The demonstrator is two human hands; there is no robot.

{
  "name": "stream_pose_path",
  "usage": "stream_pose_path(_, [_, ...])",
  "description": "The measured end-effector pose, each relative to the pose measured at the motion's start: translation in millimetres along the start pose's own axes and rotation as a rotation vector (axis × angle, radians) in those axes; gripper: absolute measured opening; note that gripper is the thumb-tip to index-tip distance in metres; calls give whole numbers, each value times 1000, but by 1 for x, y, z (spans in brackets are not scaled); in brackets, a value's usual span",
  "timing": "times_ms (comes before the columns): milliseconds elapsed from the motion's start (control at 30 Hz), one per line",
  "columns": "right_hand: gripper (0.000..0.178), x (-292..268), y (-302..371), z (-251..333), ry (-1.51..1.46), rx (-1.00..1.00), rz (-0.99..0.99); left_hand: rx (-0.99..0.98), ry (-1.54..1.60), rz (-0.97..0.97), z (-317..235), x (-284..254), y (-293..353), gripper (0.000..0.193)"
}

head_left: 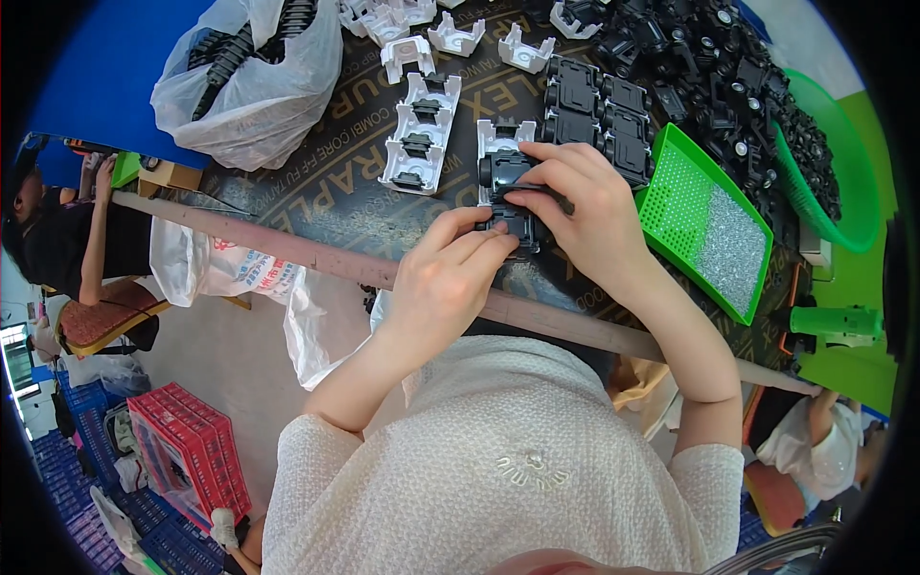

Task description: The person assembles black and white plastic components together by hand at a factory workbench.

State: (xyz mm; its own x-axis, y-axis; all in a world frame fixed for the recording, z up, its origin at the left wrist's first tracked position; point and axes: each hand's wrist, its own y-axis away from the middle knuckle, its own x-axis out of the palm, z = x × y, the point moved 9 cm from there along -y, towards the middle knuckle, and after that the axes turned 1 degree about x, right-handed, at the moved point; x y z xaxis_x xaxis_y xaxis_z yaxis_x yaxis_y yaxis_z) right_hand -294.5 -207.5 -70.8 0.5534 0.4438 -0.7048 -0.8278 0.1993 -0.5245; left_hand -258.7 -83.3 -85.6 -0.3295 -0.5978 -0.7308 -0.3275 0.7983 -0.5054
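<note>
At the table's near edge, my left hand (448,273) has its fingers closed on a small black plastic part (520,223). Just beyond it, the thumb and fingers of my right hand (586,206) pinch another black plastic part (503,171), seated in or against a white plastic holder (506,132); my fingers hide the exact fit. Left of these stands a row of white holders (428,127) with black pieces in them. Assembled-looking black blocks (575,110) sit close together beyond my right hand.
A green perforated tray (676,172) of small silvery pieces lies on the right. Behind it are a heap of black parts (690,57) and a green basket (853,230). Loose white holders (457,36) and a plastic bag (259,115) with black coiled parts lie at the back. People sit on both sides.
</note>
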Motion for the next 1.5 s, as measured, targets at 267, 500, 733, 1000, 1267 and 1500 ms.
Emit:
stream_pose_path(267, [15,3,1,6,40,-17,37,10,0,9,0,2,1,24])
stream_pose_path(500, [17,8,7,8,153,-59,55,9,3,-16,-2,2,1,26])
stream_pose_path(733, [19,5,6,15,192,-109,77,8,4,-25,-3,2,2,25])
stream_pose_path(1000, [19,6,5,12,127,-116,70,1,16,-21,-2,2,2,26])
stream_pose_path(1267, [22,14,8,7,170,-110,165,-12,20,-18,-1,3,2,28])
stream_pose_path(1500, [48,13,21,9,263,-107,313,138,-108,40,-18,-5,2,34])
